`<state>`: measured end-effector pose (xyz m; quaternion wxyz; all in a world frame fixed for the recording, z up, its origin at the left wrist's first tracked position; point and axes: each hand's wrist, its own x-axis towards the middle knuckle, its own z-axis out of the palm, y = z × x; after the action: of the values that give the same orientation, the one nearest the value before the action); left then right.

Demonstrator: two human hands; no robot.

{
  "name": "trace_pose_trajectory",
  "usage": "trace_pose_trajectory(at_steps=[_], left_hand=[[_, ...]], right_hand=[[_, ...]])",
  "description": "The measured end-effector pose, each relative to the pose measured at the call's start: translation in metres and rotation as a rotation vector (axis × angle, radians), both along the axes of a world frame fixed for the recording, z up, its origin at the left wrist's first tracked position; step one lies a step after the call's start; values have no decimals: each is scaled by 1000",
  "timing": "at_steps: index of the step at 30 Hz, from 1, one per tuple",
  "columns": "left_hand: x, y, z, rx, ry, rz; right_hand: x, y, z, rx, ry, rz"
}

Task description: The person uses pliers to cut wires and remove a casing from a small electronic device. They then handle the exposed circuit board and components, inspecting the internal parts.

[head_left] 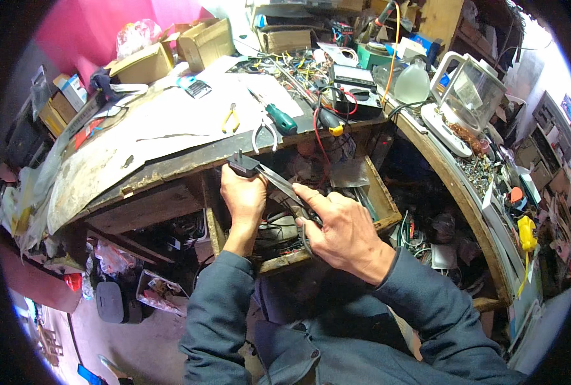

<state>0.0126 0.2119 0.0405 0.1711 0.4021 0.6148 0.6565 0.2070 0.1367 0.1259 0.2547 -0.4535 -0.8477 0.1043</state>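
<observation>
- While its prongs pointed up, the black plug (243, 165) sat in the left hand just off the front edge of the counter, above the open drawer.
- The left hand (242, 196) was closed around the plug's lower part, thumb and fingers wrapped on its sides.
- The right hand (346, 234) was partly closed on a narrow grey metal tool (277, 180) (its exact kind could not be told), index finger stretched along it and the far end meeting the plug or lying right beside it.
- A dark cable (305, 236) curved by the right thumb; whether it was pinched there could not be told.
- Working the tool at the casing well, in my judgement, called for short, light pushes, the left fingertips out of the tool's line, and the plug braced on the counter's edge should it slip.
- Beneath, the wooden drawer (381, 191) held tangled odds and ends, so a dropped small part could easily have been lost there.
- On the counter (183, 163), yellow-handled cutters (231, 119), white-handled pliers (264, 133) and a green screwdriver (281, 120) lay near, within reach.
- Farther off stood a clear jug (471, 83).
</observation>
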Motion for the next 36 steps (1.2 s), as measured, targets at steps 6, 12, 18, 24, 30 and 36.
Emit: trace_pose_trajectory(at_steps=[6,12,18,24,30,36], left_hand=[[-5,-4,2,-93,-72,-28],[-7,-9,1,-87,119,40],[-4,-11,4,-83,143,53],[-6,-11,3,-59,93,38],[-6,-10,3,-49,101,39],[-7,-12,5,-61,111,25]], right_hand=[[-4,-5,21,57,-108,-31],[0,3,28,-64,-83,48],[0,-3,8,231,-301,22],[-4,-4,8,98,-187,14],[2,10,5,27,-42,116],[3,8,12,232,-337,76]])
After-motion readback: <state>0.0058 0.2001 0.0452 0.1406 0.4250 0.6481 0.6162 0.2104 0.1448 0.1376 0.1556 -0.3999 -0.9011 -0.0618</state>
